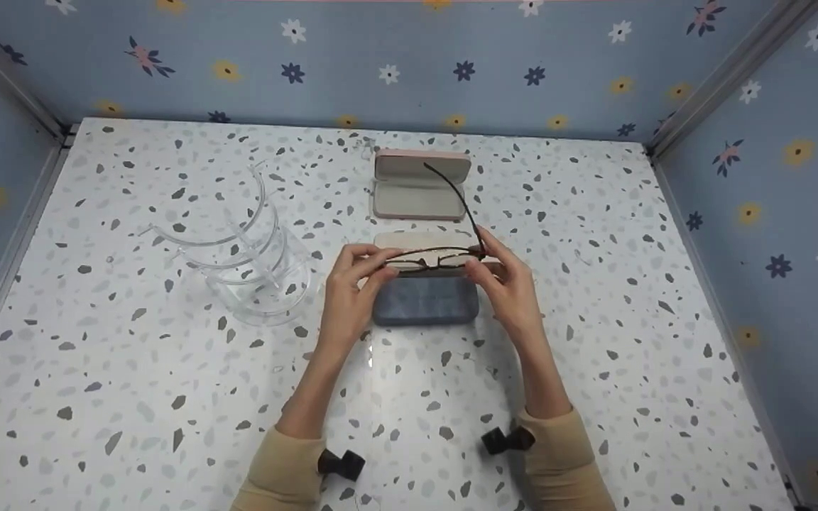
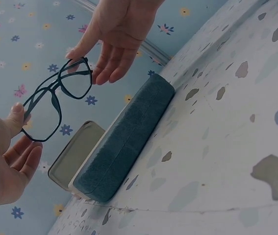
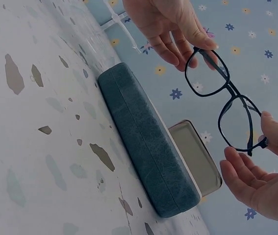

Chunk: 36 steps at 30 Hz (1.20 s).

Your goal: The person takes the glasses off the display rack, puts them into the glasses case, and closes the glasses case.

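Both hands hold a pair of dark-framed eyeglasses (image 1: 427,267) above an opened blue glasses case (image 1: 425,301). My left hand (image 1: 349,291) pinches one end of the frame between thumb and fingers. At the other end, my right hand (image 1: 512,284) pinches the frame near its hinge. One temple (image 1: 463,202) stretches out toward the back wall, while the other lies folded across behind the lenses. The two wrist views show the glasses raised clear of the case, whose inside is hidden there.
Behind the blue case lies an opened pink glasses case (image 1: 420,199) with a pale lining. A clear plastic stand with curved tiers (image 1: 260,284) is on the left of the speckled table (image 1: 629,298). Flower-patterned walls (image 1: 416,42) enclose the back and sides.
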Motion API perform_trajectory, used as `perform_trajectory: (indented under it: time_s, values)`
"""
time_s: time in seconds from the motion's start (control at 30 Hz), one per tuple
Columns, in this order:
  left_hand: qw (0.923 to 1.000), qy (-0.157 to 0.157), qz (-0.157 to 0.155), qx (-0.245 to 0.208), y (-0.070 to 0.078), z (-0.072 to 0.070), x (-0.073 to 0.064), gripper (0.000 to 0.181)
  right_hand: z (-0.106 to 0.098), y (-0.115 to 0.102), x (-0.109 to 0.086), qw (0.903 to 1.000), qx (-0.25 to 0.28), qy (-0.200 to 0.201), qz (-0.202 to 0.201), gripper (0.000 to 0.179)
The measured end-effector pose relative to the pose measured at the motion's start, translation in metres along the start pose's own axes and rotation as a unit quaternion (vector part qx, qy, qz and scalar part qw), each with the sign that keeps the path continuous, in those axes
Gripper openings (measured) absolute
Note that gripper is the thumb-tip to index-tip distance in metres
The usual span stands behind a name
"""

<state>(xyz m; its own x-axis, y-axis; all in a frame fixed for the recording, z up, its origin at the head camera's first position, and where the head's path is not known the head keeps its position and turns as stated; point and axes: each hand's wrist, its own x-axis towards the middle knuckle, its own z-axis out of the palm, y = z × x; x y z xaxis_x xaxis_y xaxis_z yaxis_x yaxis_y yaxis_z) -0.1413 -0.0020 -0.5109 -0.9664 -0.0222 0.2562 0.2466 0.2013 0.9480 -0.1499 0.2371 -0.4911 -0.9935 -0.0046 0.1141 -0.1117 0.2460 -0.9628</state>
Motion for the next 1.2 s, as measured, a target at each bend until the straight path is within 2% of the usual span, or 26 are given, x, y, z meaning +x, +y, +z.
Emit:
perform_trajectory:
  time_s: [0.53, 1.2]
  values:
    - [1.0, 0.003, -0.003, 0.004, -0.0004, 0.0003, 0.0003, 0.029, -0.0002, 0.0005, 0.0012, 0.9998, 0.011, -0.012, -0.011, 0.049]
    - [0.9999, 0.003, -0.009, 0.013, 0.0006, -0.0008, 0.0, 0.028, -0.0007, 0.0018, 0.0004, 0.9994, -0.017, -0.017, -0.025, 0.043]
